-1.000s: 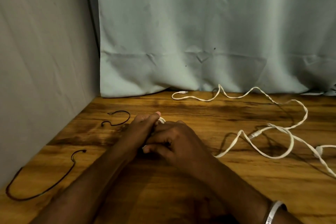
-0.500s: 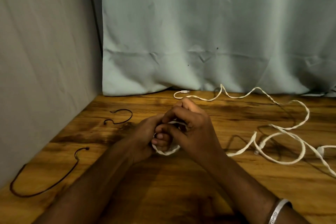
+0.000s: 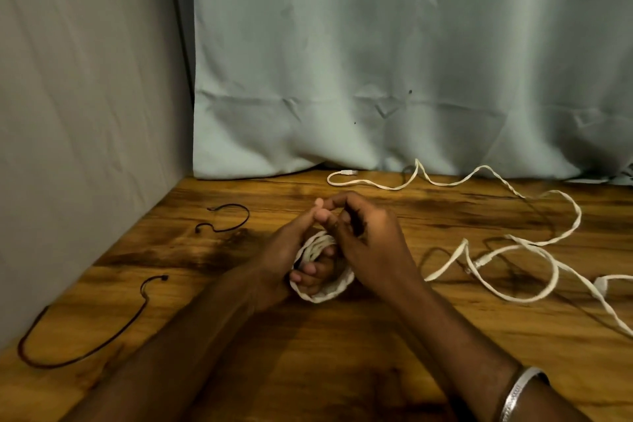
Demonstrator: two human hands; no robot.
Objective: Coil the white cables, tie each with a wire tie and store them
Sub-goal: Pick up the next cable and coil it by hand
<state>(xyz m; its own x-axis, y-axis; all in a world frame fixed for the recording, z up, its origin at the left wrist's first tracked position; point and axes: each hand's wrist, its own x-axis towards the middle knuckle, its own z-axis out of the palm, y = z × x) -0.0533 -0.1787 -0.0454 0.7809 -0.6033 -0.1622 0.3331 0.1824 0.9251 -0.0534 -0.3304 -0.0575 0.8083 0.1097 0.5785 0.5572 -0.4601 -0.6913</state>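
A coil of flat white cable (image 3: 323, 289) is wound around the fingers of my left hand (image 3: 284, 260) at the middle of the wooden table (image 3: 342, 370). My right hand (image 3: 370, 243) lies over the coil from the right, its fingers curled above the loops. The cable's loose length (image 3: 445, 265) runs out from under my right hand and trails right in loops. A second white cable (image 3: 493, 178) snakes along the back, its plug (image 3: 349, 173) near the curtain. Two black wire ties lie to the left, a small one (image 3: 227, 221) and a long one (image 3: 102, 329).
A pale blue-green curtain (image 3: 376, 62) hangs along the table's back edge. A grey fabric wall (image 3: 78, 113) closes off the left side. A silver bangle (image 3: 517, 394) circles my right wrist.
Both hands have lifted off the table and more loops of cable now show around my left fingers. The loose cable on the right has been drawn in toward my hands.
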